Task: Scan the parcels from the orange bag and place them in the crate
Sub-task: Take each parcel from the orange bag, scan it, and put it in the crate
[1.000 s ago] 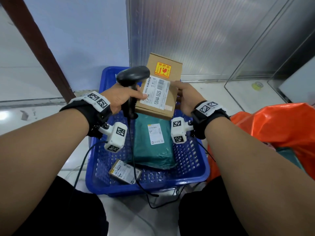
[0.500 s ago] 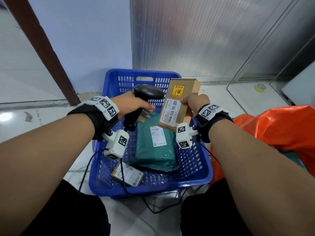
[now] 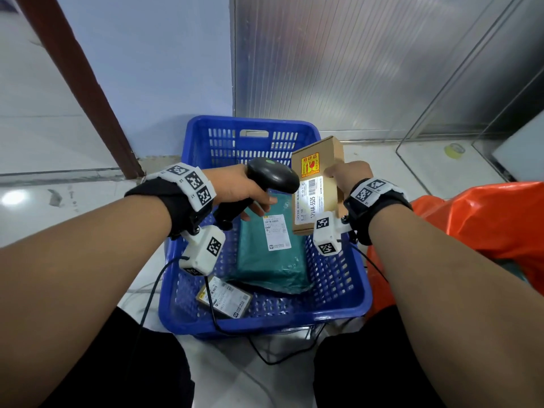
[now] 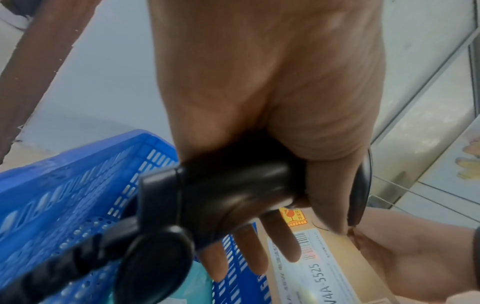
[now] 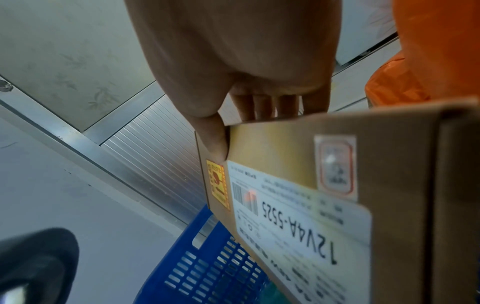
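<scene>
Right hand (image 3: 348,175) holds the brown cardboard parcel box (image 3: 319,184), now lowered and turned upright over the blue plastic crate's (image 3: 188,295) right edge; left hand (image 3: 235,188) grips the black handheld scanner (image 3: 272,175), red beam on its barcode label (image 5: 246,198): scanning under way.

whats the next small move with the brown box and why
Probably lower the brown cardboard box into the blue plastic crate: a red glow lies on its barcode in both wrist views, the black scanner points at it, and the right hand holds it over the crate.
</scene>
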